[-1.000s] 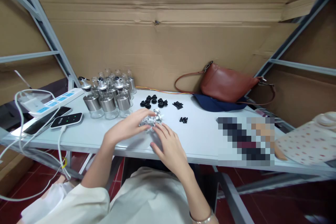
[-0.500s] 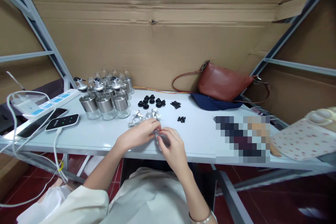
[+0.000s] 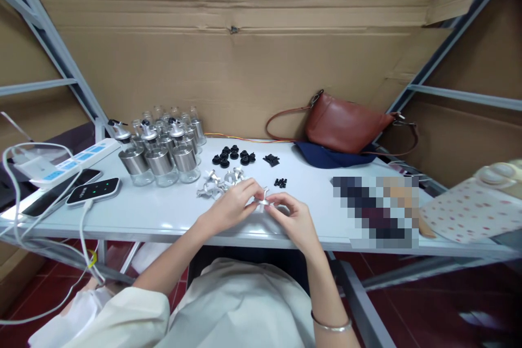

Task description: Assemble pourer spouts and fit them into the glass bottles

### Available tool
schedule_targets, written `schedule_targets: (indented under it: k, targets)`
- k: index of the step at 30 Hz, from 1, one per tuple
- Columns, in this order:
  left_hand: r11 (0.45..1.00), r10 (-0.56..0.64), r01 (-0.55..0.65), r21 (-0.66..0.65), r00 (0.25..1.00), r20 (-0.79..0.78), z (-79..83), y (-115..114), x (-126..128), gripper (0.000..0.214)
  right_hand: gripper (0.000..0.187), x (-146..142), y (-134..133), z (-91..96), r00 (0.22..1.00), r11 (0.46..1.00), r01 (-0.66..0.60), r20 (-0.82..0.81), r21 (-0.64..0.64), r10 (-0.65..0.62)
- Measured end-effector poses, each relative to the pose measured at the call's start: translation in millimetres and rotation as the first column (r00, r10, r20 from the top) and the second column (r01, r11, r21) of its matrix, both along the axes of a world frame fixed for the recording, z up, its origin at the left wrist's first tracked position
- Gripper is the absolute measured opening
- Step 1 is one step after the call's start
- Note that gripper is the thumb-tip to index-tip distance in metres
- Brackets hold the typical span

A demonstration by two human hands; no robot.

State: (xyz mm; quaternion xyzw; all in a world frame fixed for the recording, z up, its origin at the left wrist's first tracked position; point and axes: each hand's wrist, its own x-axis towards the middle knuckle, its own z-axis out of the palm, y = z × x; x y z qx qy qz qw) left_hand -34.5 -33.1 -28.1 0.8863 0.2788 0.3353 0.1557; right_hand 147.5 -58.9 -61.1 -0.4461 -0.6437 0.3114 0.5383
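pinching a silver pour-spout top (image 3: 264, 203) between them near the surface's (image 3: 175, 220) front edge, the left hand (image 3: 235, 202) and right hand (image 3: 297, 221) meet it with fingertips closed. just beyond the left hand lie more silver spout tops (image 3: 212, 180); tiny black plugs (image 3: 280, 182) sit past the right. steel-banded glass bottles (image 3: 159, 161) stand toward the far left corner, black stoppers (image 3: 234, 156) mid-surface, a brown handbag (image 3: 346, 124) by the far right corner.
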Motion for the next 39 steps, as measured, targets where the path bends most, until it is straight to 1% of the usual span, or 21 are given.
schedule_targets:
  k: [2,5,7,9,10,12,13,14,15,16,17,19,23,27,31,35,39]
  targets:
    - [1.000,0.001,-0.003,-0.031,0.999,-0.044,-0.4,0.0,0.0,0.008,0.011,0.2,-0.9,-2.3,0.999,0.999,0.023,-0.033,-0.027,-0.024]
    - [0.998,-0.034,0.028,-0.051,0.993,-0.113,-1.2,-0.3,0.9,0.024,0.011,-0.8,-2.2,-6.3,0.995,0.997,0.047,-0.088,-0.055,-0.052]
    - [0.998,-0.061,0.056,-0.033,0.986,-0.153,-2.5,0.1,2.0,0.027,0.011,-0.6,-2.2,-8.0,0.995,0.998,0.027,-0.098,-0.049,-0.032]
    - [0.998,-0.066,0.066,-0.005,0.980,-0.189,-3.8,0.9,2.6,0.023,0.013,1.8,-0.1,-9.3,0.998,0.998,0.007,-0.065,-0.055,-0.011]
    - [0.998,-0.055,0.058,0.007,0.976,-0.209,-4.1,1.3,2.6,0.020,0.015,4.2,2.1,-10.1,0.999,0.998,0.023,-0.034,-0.065,-0.025]
    - [0.999,-0.016,0.023,0.025,0.967,-0.256,-4.1,1.6,2.0,0.018,0.020,11.4,9.1,-12.0,0.989,0.988,0.136,0.074,-0.072,-0.131]
    - [0.999,0.005,0.005,0.032,0.960,-0.280,-3.7,1.6,1.7,0.018,0.024,15.6,13.6,-13.2,0.964,0.972,0.229,0.149,-0.051,-0.219]
    - [0.999,0.023,-0.012,0.039,0.953,-0.302,-3.2,1.4,1.3,0.017,0.026,19.6,18.2,-14.5,0.919,0.947,0.323,0.240,-0.006,-0.312]
    - [0.999,0.039,-0.025,0.047,0.947,-0.317,-2.7,1.1,1.1,0.018,0.030,23.1,22.6,-15.8,0.859,0.918,0.392,0.337,0.054,-0.386]
    - [0.998,0.048,-0.033,0.053,0.944,-0.327,-2.1,0.8,0.9,0.018,0.032,25.7,26.4,-17.1,0.797,0.896,0.430,0.422,0.109,-0.433]
    - [0.998,0.053,-0.036,0.056,0.942,-0.333,-1.6,0.4,1.0,0.019,0.035,27.2,29.3,-18.4,0.745,0.886,0.439,0.489,0.153,-0.454]
    - [0.998,0.052,-0.037,0.052,0.941,-0.335,-0.7,-0.1,1.2,0.018,0.038,27.2,32.0,-20.8,0.683,0.883,0.423,0.568,0.206,-0.460]
    - [1.000,0.024,-0.024,0.002,0.951,-0.309,0.3,-0.4,1.9,0.018,0.031,23.4,30.3,-24.1,0.644,0.882,0.406,0.610,0.239,-0.462]
    - [1.000,0.029,-0.030,0.003,0.956,-0.293,0.2,0.2,2.4,0.018,0.021,23.5,29.2,-24.7,0.655,0.876,0.419,0.589,0.239,-0.473]
    - [0.999,0.044,-0.037,0.028,0.952,-0.302,-0.2,0.9,1.9,0.018,0.026,24.9,29.5,-23.6,0.661,0.881,0.405,0.588,0.244,-0.467]
    - [0.999,0.051,-0.042,0.034,0.946,-0.320,0.0,0.7,1.4,0.019,0.020,25.9,29.1,-22.8,0.675,0.899,0.380,0.598,0.219,-0.431]
    - [0.998,0.055,-0.050,0.023,0.941,-0.333,1.8,-0.3,2.6,0.019,0.024,26.3,28.5,-23.0,0.675,0.907,0.351,0.608,0.232,-0.417]
